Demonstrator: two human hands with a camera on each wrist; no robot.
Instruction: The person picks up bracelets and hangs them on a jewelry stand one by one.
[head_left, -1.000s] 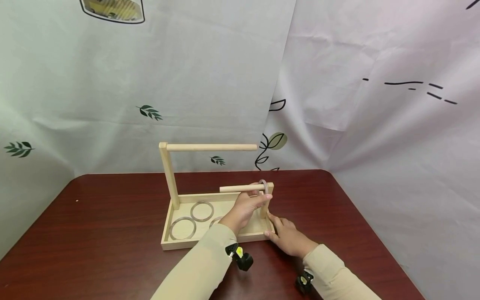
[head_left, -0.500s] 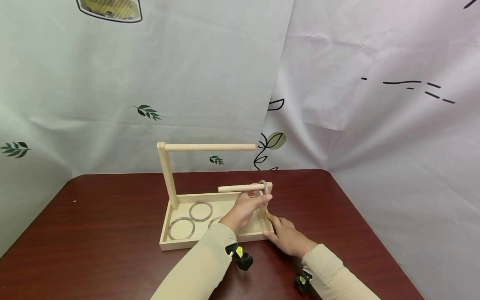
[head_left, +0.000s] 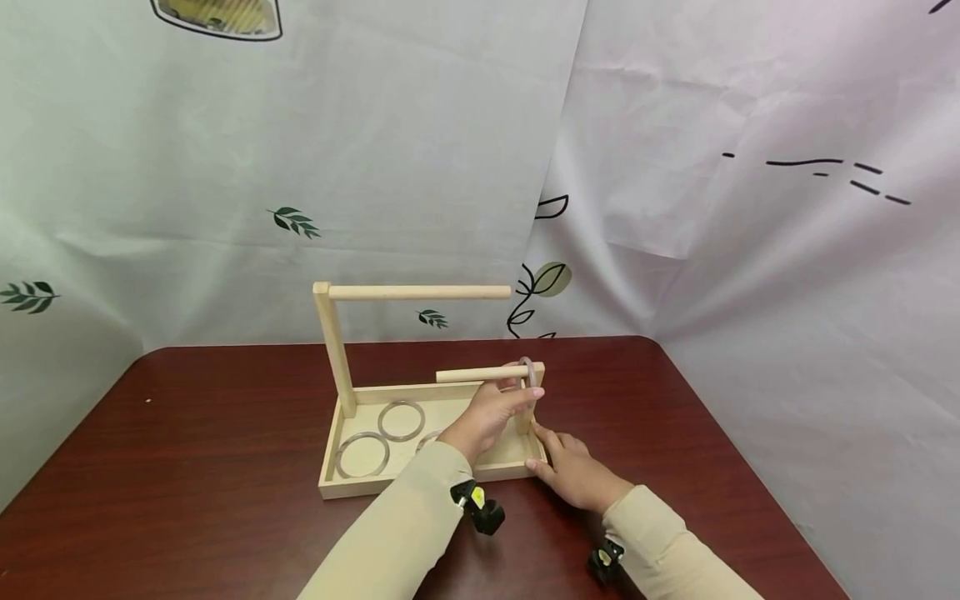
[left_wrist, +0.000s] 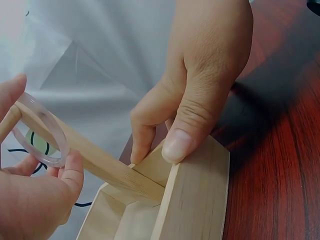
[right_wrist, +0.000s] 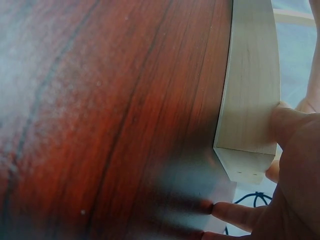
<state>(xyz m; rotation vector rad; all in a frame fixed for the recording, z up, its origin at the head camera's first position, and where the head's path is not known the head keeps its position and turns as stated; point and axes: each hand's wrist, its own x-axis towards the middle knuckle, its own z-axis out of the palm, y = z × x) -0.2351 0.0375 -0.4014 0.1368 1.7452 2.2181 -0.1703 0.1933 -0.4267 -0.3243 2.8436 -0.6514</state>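
My left hand point(head_left: 483, 421) pinches a translucent, faintly purple bangle point(left_wrist: 61, 141) between thumb and fingers. The bangle encircles the lower rod point(head_left: 476, 376) of a pale wooden stand, close to the short post at the right end. With its thumb on the front rim and fingers at the end wall, my right hand point(head_left: 581, 475) grips the right front corner of the stand's tray point(head_left: 327, 467). Two more bangles lie flat in the tray's left half; one bangle point(head_left: 363, 433) is nearest the front. A third is partly hidden behind my left wrist.
A longer upper rod point(head_left: 420, 292) with nothing on it extends right from a tall post point(head_left: 339, 358) at the stand's left end. The stand rests on a dark red wooden table point(head_left: 225, 433). Pale printed cloth point(head_left: 420, 150) hangs behind and at the sides.
Only a slight shift of the head view shows. Both hands, the bangle on the rod and the stand keep their places.
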